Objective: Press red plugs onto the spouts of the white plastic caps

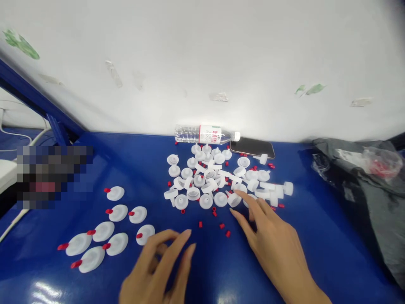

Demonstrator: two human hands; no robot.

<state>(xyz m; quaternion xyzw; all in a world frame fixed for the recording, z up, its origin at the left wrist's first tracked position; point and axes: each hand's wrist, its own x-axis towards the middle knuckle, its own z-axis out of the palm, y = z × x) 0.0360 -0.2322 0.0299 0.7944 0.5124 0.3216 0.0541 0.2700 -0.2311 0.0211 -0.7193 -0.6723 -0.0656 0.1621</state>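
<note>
A loose heap of white plastic spout caps [206,201] lies mid-table, with small red tip covers [222,226] scattered around it. My right hand [272,240] reaches to the near edge of the heap. Its thumb and index finger are apart on either side of a tilted white spout cap [234,200]; whether they touch it I cannot tell. My left hand [161,266] hovers over the near edge of the table, fingers parted, with nothing visible in them. Just beyond it lies a white spout cap with a red tip [146,234]. Several more such capped pieces [116,244] are spread out to the left.
Behind the heap a clear water bottle [209,134] lies on its side, beside a dark phone [253,147]. Grey plastic bags [354,185] occupy the right side. A white wall [202,55] rises at the back; cables [19,217] run at far left.
</note>
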